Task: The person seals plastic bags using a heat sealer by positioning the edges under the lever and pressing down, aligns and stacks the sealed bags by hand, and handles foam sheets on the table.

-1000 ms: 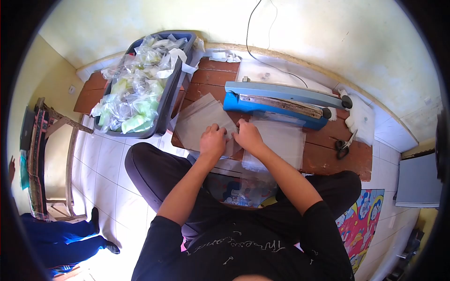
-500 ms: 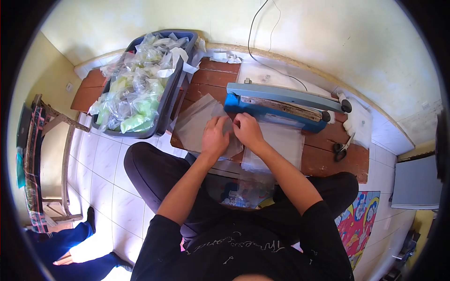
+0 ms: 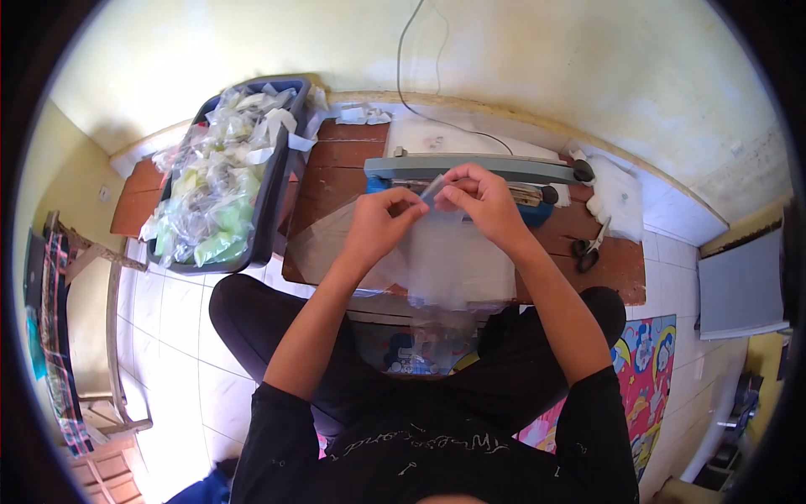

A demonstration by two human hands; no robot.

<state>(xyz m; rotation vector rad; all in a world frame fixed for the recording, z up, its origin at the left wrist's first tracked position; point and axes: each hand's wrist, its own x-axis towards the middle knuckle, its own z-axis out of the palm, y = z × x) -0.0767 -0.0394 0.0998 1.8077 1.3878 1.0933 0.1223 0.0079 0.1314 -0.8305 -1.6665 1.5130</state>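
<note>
A clear plastic bag (image 3: 435, 252) hangs from between my two hands, its top edge pinched by both. My left hand (image 3: 382, 220) holds the left side of that edge, and my right hand (image 3: 480, 202) grips the right side. Behind my hands lies the blue and grey sealer (image 3: 537, 170), its long arm running left to right. Flat clear bags (image 3: 336, 248) lie on the brown wooden table (image 3: 340, 153) at the left, and more bags (image 3: 489, 273) are under and right of the held one.
A dark tub (image 3: 270, 197) full of filled plastic bags stands at the left. Black scissors (image 3: 588, 252) lie at the table's right. White plastic packs (image 3: 615, 202) sit behind them. Part of another person's blue clothing (image 3: 201, 490) shows at the lower left.
Both hands have risen from the table with a clear bag between them. The view has shifted, and the other person has mostly left it at the bottom left.
</note>
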